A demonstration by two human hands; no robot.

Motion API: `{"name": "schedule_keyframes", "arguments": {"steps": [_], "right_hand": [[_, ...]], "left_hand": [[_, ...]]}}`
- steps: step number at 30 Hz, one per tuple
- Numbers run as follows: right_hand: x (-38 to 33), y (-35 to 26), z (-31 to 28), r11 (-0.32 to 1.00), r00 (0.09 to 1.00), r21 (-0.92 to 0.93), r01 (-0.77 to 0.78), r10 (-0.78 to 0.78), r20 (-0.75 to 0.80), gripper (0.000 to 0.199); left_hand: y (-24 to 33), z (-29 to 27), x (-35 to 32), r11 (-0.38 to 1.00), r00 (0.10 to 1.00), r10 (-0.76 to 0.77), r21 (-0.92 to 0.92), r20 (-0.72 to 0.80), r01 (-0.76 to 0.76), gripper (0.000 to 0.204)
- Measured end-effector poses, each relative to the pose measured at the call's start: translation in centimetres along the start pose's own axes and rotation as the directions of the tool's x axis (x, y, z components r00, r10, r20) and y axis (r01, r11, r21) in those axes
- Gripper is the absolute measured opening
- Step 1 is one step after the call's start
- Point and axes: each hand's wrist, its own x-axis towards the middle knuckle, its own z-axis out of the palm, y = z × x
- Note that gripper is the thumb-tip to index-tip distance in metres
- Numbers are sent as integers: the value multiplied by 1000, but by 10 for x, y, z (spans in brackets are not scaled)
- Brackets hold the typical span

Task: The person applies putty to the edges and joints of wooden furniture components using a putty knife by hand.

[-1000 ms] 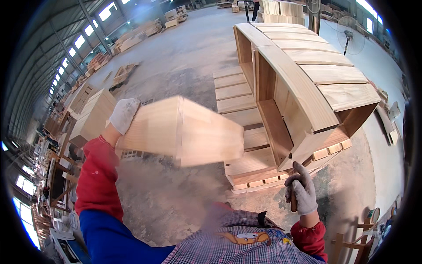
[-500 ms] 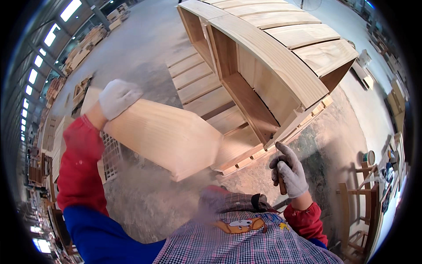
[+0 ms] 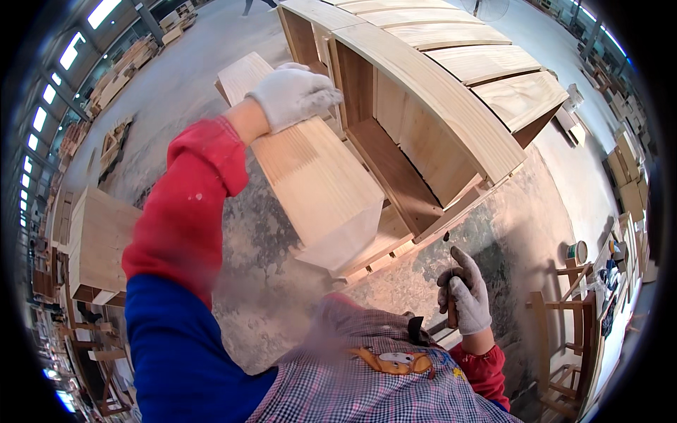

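Observation:
My left hand (image 3: 295, 97), in a white glove, is closed over the upper part of a pale wooden drawer (image 3: 317, 176). The drawer is tilted, its near end low beside the cabinet's edge. The large wooden cabinet (image 3: 430, 92) lies at an angle just right of it, with open compartments facing me. My right hand (image 3: 468, 296), in a soiled white glove, is closed around a slim wooden-handled tool (image 3: 452, 310). Its working end is too small to make out. That hand is near the cabinet's closest corner, apart from it.
Another pale wooden box (image 3: 102, 243) stands at the left. On the right is a cluttered bench (image 3: 613, 303) with a wooden frame (image 3: 564, 352) beside it and a round tub (image 3: 577, 252). Stacked timber (image 3: 123, 74) lines the far left. A person's legs (image 3: 257, 5) show at the top.
My left hand has moved right and farther away, carrying the drawer to the cabinet's side and turning it more upright. My right hand has shifted slightly, still around the tool.

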Motion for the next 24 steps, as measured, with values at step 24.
{"name": "schedule_keyframes", "arguments": {"steps": [24], "right_hand": [[-2,-2,-16,993,944,-93,-70,96,315,54]], "left_hand": [[216,177,-153,92,651,-742,-937,161,336,31]]}}
